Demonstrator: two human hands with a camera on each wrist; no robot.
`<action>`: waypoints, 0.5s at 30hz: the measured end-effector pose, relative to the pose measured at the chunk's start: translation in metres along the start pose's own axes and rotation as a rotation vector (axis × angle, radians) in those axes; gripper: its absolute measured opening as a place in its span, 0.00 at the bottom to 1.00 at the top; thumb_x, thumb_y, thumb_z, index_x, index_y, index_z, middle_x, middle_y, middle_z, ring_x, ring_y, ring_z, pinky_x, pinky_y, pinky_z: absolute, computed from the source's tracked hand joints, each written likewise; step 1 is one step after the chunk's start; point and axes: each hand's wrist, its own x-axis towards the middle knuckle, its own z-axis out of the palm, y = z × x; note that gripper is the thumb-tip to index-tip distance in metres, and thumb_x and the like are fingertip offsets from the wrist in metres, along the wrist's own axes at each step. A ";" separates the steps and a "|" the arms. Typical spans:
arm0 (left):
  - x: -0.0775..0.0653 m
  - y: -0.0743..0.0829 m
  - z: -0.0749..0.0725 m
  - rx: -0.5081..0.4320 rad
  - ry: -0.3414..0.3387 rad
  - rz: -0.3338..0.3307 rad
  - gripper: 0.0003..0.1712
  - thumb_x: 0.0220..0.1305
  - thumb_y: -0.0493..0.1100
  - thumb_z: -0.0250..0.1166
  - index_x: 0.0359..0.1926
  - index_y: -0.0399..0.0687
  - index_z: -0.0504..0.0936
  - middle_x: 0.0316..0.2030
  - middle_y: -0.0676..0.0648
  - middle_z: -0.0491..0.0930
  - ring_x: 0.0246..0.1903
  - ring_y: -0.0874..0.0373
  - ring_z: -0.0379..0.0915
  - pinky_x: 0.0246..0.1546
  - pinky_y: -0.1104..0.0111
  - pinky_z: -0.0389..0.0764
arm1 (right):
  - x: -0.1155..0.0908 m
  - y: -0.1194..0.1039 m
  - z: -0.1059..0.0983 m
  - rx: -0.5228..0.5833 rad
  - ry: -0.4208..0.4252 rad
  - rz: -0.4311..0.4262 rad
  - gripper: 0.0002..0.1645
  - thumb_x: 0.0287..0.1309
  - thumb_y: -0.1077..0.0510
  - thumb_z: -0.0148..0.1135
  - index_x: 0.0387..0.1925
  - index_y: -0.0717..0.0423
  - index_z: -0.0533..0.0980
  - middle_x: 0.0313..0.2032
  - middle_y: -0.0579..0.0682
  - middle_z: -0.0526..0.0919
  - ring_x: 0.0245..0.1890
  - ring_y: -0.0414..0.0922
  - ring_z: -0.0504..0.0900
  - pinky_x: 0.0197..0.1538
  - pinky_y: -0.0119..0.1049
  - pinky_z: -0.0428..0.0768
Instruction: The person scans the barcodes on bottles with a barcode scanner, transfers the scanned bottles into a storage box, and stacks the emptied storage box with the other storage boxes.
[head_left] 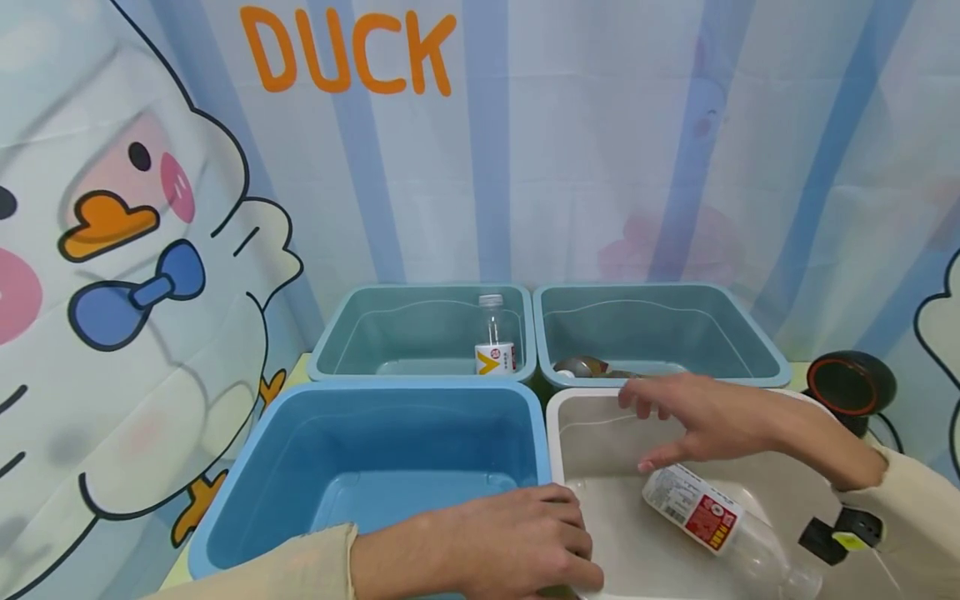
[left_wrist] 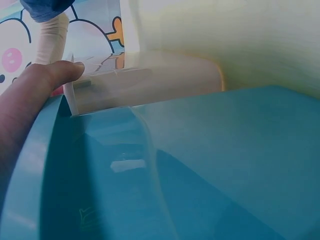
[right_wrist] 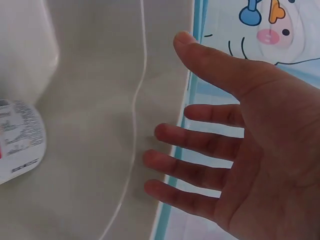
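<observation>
My right hand (head_left: pixel 708 417) hovers over the beige tub (head_left: pixel 553 433), empty, its fingers spread and thumb apart in the right wrist view. Just below its thumb, a clear plastic bottle (head_left: pixel 697 512) with a white and red label lies on its side in that tub. In the right wrist view, part of the bottle's label (right_wrist: pixel 20 137) shows at the left edge. My left hand (head_left: pixel 517 537) rests on the edge where the blue tub (head_left: pixel 405 385) meets the beige one, its fingers bent loosely over it. The left thumb (left_wrist: pixel 67 72) lies by the rim in the left wrist view.
Behind stand two teal tubs. The left one (head_left: pixel 420 289) holds an upright clear bottle (head_left: pixel 495 354) with a white and yellow label; the right one (head_left: pixel 637 289) holds a brownish item (head_left: pixel 583 367). A round black device (head_left: pixel 851 383) stands at right. A duck-printed curtain (head_left: pixel 570 150) hangs behind.
</observation>
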 end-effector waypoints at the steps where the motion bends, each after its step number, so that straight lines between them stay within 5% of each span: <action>1: 0.000 0.000 0.000 0.002 0.000 0.001 0.22 0.77 0.60 0.58 0.66 0.65 0.80 0.57 0.65 0.81 0.59 0.73 0.71 0.71 0.75 0.54 | -0.004 0.003 0.002 0.016 -0.016 0.007 0.41 0.59 0.30 0.71 0.63 0.51 0.72 0.50 0.44 0.80 0.49 0.46 0.81 0.47 0.44 0.84; 10: 0.001 0.000 0.000 0.023 -0.003 -0.001 0.21 0.78 0.60 0.57 0.65 0.65 0.81 0.57 0.65 0.81 0.58 0.73 0.71 0.71 0.76 0.55 | -0.031 0.036 0.019 0.061 -0.156 0.202 0.33 0.58 0.39 0.76 0.57 0.48 0.73 0.44 0.43 0.80 0.38 0.41 0.79 0.39 0.36 0.82; 15: 0.002 0.001 0.001 0.047 -0.006 -0.003 0.21 0.78 0.59 0.57 0.65 0.66 0.81 0.56 0.65 0.81 0.58 0.72 0.70 0.71 0.76 0.55 | -0.040 0.052 0.027 0.058 -0.250 0.314 0.27 0.56 0.44 0.78 0.52 0.47 0.76 0.41 0.44 0.81 0.38 0.43 0.78 0.39 0.39 0.81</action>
